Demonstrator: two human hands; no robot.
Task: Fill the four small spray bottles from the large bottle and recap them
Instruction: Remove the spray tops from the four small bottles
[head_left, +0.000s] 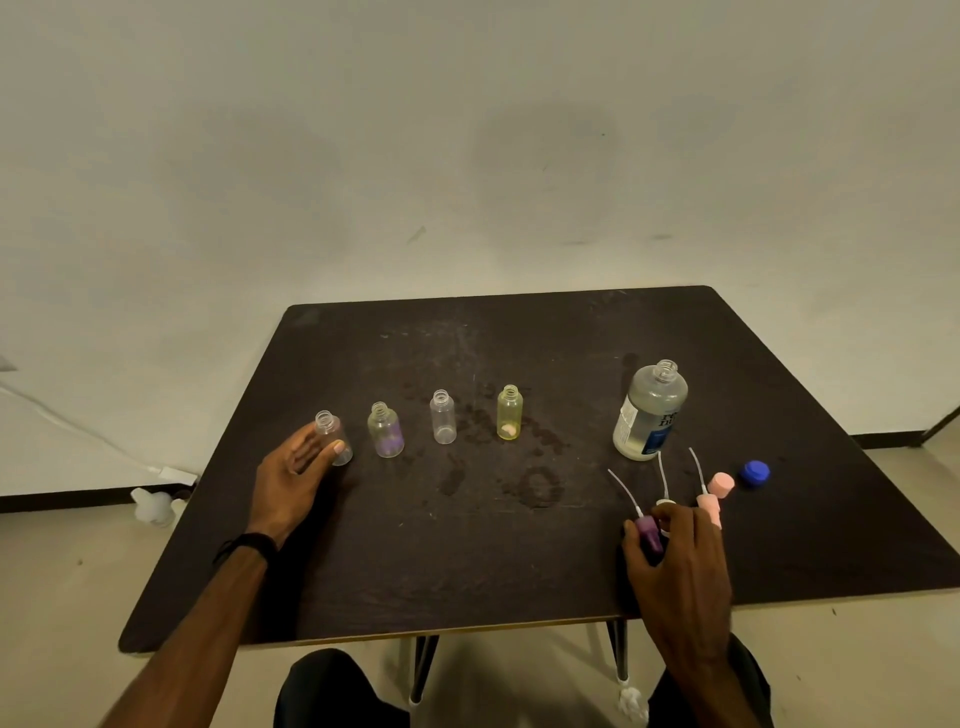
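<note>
Right hand (675, 551) is pinching the purple spray cap (649, 535); just beyond it, the large bottle (649, 413) is standing uncapped. Left hand (291, 473) is curling round the leftmost small bottle (332, 436), which could tip if the capping goes crooked.

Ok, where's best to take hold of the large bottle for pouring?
Grip the large bottle round its wide labelled body, below the shoulder, coming from the right side with the right hand. It stands upright and uncapped, and the narrow threaded neck probably gives too little hold for tipping.
</note>
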